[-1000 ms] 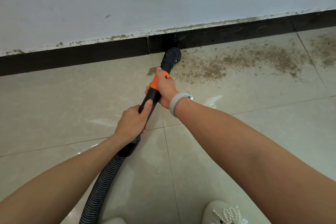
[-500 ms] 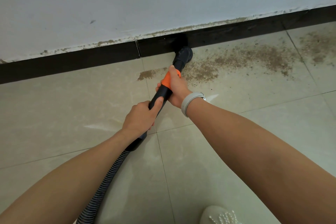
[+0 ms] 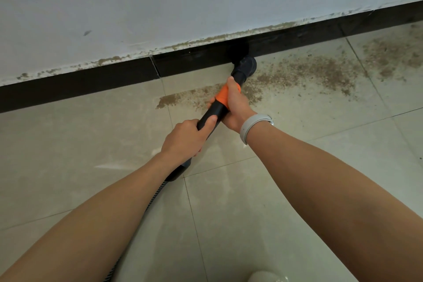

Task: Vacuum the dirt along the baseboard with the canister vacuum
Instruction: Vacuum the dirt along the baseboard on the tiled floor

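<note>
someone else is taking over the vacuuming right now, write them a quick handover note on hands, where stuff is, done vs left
Left hand grips the black wand low down; right hand grips it further up, at the orange collar.
The nozzle sits on the floor against the black baseboard, at the left end of the dirt.
Done: tiles to the left of the nozzle look mostly clean, apart from a small patch of dirt just left of the wand.
Left: the wide band of dirt to the right along the baseboard, another patch at far right, and that small patch.
</note>
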Demonstrator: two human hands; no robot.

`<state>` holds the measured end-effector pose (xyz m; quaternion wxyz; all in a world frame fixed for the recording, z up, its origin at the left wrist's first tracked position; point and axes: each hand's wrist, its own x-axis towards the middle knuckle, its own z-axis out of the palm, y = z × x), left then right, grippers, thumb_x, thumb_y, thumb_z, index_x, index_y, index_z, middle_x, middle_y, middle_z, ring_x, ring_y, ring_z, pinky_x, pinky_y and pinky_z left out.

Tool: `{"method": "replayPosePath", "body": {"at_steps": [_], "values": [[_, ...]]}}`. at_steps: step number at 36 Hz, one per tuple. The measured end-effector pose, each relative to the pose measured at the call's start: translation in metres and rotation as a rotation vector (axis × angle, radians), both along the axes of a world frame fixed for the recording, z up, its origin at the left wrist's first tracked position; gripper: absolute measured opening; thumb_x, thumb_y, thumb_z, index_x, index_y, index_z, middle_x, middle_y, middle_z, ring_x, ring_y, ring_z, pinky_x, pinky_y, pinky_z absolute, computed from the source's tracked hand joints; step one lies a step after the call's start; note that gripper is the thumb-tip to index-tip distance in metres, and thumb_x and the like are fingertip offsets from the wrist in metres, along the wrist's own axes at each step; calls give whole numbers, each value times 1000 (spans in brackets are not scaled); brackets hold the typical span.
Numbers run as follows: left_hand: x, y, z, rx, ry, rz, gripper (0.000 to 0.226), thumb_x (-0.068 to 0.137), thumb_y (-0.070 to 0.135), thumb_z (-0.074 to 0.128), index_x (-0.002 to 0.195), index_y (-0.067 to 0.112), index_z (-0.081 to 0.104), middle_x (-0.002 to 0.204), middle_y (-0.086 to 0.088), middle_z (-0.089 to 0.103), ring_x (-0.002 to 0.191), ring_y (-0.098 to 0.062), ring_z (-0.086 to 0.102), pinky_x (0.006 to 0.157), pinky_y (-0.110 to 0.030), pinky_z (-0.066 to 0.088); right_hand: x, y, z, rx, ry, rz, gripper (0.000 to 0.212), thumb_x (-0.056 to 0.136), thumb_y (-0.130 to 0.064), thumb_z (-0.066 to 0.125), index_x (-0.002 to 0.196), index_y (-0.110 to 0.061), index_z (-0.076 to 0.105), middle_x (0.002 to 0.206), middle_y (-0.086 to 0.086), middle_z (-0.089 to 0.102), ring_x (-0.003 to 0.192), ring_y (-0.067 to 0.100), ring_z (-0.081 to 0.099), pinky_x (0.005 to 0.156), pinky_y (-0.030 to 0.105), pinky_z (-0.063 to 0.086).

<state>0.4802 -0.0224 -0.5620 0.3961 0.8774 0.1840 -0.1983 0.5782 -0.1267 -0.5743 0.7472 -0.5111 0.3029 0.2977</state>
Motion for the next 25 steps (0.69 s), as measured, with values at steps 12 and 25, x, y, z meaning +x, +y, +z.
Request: {"method": "replayPosePath", "body": {"at_steps": [12,25], "values": [[36,-22,2,5,37,-96,58,91,69,33,78,17,55,64,-3,66,54,-19,63,69,-37,56,28,-30,-2,18,33,-93,39,94,-49,54,108,-14,42,69,9,51,53,22,54,52,29,53],[37,-25,5,55,-27,-117,62,90,73,29,79,18,56,73,-5,68,66,-25,67,73,-44,57,30,-33,9,29,5,-139,34,95,-45,54,103,-14,43,65,9,52,51,20,55,53,30,53]]}}
